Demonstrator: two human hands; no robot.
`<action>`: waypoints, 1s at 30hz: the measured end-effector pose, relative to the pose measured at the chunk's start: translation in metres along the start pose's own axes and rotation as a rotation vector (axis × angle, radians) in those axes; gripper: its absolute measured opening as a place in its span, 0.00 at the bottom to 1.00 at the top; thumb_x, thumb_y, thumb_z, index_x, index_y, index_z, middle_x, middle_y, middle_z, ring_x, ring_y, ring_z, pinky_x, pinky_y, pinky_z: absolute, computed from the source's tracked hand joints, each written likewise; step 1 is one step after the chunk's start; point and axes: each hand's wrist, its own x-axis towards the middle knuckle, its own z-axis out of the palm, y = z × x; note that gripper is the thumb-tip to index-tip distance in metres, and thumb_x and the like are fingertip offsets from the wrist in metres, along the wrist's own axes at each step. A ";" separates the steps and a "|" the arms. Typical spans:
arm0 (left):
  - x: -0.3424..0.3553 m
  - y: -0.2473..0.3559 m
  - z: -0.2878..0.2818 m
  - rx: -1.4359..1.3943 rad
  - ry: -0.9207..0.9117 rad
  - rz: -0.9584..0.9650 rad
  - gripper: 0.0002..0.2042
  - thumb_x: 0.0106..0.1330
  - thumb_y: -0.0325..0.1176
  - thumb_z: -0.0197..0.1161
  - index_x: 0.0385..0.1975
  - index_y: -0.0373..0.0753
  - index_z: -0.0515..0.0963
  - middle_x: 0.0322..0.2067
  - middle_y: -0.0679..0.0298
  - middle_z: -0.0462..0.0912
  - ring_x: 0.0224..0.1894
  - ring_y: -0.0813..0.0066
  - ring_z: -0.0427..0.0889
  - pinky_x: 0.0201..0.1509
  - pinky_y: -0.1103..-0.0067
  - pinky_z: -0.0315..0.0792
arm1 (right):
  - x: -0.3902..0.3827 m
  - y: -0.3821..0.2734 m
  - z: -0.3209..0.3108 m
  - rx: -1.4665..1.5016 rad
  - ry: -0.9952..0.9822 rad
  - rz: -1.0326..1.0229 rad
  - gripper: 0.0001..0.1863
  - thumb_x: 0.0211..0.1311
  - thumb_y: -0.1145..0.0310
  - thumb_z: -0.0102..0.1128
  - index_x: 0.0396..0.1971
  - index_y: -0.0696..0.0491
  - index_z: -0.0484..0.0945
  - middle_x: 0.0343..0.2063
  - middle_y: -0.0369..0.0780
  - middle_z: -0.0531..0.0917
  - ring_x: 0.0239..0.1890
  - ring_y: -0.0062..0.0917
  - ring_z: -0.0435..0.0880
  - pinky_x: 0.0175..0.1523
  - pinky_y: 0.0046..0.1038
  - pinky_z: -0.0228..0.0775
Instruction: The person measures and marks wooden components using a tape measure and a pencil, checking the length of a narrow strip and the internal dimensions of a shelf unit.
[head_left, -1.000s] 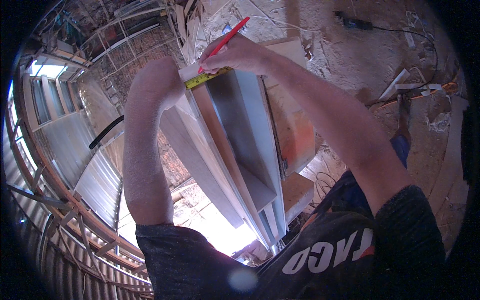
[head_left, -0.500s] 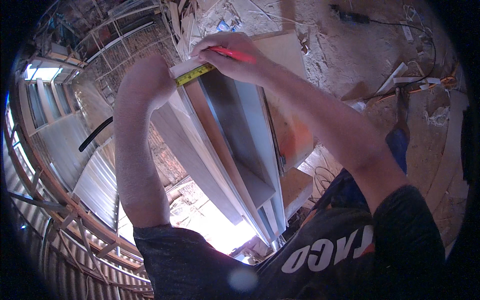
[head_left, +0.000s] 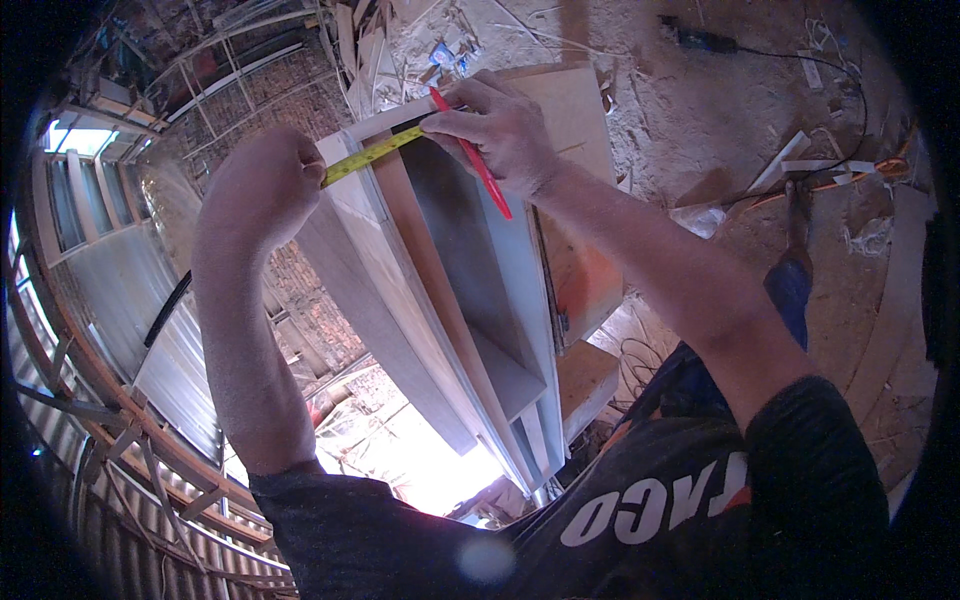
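Note:
My left hand (head_left: 272, 185) is closed at the far left corner of a long wooden cabinet frame (head_left: 425, 285), gripping one end of a yellow tape measure (head_left: 370, 158). Its case, if it is there, is hidden in the hand. The blade stretches across the frame's far end to my right hand (head_left: 505, 135), whose thumb and fingers are at its other end. A slim red pencil or pen (head_left: 488, 185) is tucked in the right hand too, slanting down across the palm. Below both hands, the frame shows a deep open compartment with pale inner walls.
A wooden panel (head_left: 575, 110) adjoins the frame on its right. A corded power tool (head_left: 700, 38) lies on the dusty floor at the far right, near wood offcuts (head_left: 780, 160). Another person's leg (head_left: 797, 225) stands at the right. Corrugated sheets (head_left: 150, 270) are at the left.
My left hand has moved left and slightly nearer, and more of the tape blade shows. The right hand has shifted right, and the red pencil or pen has swung from nearly level to steep.

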 end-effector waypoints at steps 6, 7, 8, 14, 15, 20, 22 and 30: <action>-0.001 0.008 0.009 0.177 0.074 0.055 0.09 0.71 0.34 0.63 0.42 0.36 0.85 0.40 0.43 0.88 0.47 0.44 0.89 0.52 0.55 0.80 | 0.007 -0.036 0.016 0.084 0.010 0.102 0.10 0.58 0.67 0.73 0.41 0.41 0.88 0.41 0.36 0.85 0.47 0.38 0.85 0.47 0.40 0.82; -0.003 0.009 0.006 0.207 0.082 0.051 0.09 0.71 0.34 0.64 0.42 0.36 0.85 0.40 0.44 0.88 0.47 0.45 0.89 0.53 0.55 0.80 | 0.004 -0.036 0.015 0.110 0.009 0.106 0.11 0.58 0.68 0.73 0.41 0.42 0.88 0.41 0.37 0.85 0.47 0.38 0.85 0.47 0.40 0.82; -0.006 0.010 0.004 0.231 0.100 0.050 0.08 0.70 0.34 0.65 0.42 0.37 0.85 0.40 0.45 0.89 0.47 0.45 0.89 0.53 0.55 0.80 | 0.002 -0.034 0.011 0.128 0.007 0.103 0.11 0.58 0.68 0.73 0.41 0.43 0.88 0.41 0.37 0.85 0.47 0.38 0.85 0.47 0.40 0.82; -0.017 0.019 -0.002 0.276 0.075 -0.006 0.06 0.70 0.32 0.66 0.40 0.40 0.87 0.40 0.50 0.90 0.49 0.50 0.90 0.56 0.56 0.80 | -0.004 -0.036 0.010 0.154 0.078 0.150 0.10 0.57 0.71 0.74 0.40 0.48 0.88 0.40 0.39 0.85 0.45 0.39 0.86 0.48 0.40 0.81; -0.018 0.020 -0.002 0.270 0.083 -0.011 0.06 0.70 0.31 0.66 0.40 0.41 0.88 0.40 0.51 0.90 0.49 0.50 0.90 0.57 0.55 0.80 | -0.003 -0.035 0.010 0.178 0.075 0.186 0.10 0.57 0.71 0.75 0.40 0.48 0.88 0.40 0.39 0.85 0.45 0.40 0.86 0.48 0.40 0.81; -0.014 0.017 0.006 0.249 0.124 0.051 0.10 0.71 0.30 0.62 0.43 0.45 0.91 0.42 0.52 0.91 0.49 0.52 0.91 0.63 0.53 0.76 | 0.000 -0.028 0.005 0.109 0.043 0.135 0.12 0.56 0.72 0.74 0.41 0.45 0.89 0.39 0.40 0.85 0.45 0.40 0.87 0.47 0.40 0.81; -0.012 0.016 0.009 0.247 0.149 0.063 0.11 0.72 0.31 0.61 0.44 0.45 0.91 0.43 0.52 0.91 0.49 0.52 0.91 0.65 0.53 0.75 | -0.002 -0.025 0.004 0.081 0.015 0.162 0.15 0.55 0.75 0.75 0.43 0.45 0.89 0.41 0.40 0.85 0.45 0.39 0.87 0.47 0.38 0.82; 0.000 0.019 0.013 0.181 0.069 0.019 0.10 0.73 0.32 0.61 0.44 0.47 0.90 0.45 0.52 0.90 0.51 0.51 0.89 0.67 0.52 0.69 | -0.011 -0.008 -0.001 0.061 -0.075 0.251 0.19 0.58 0.81 0.74 0.47 0.45 0.88 0.44 0.40 0.85 0.40 0.32 0.89 0.43 0.29 0.84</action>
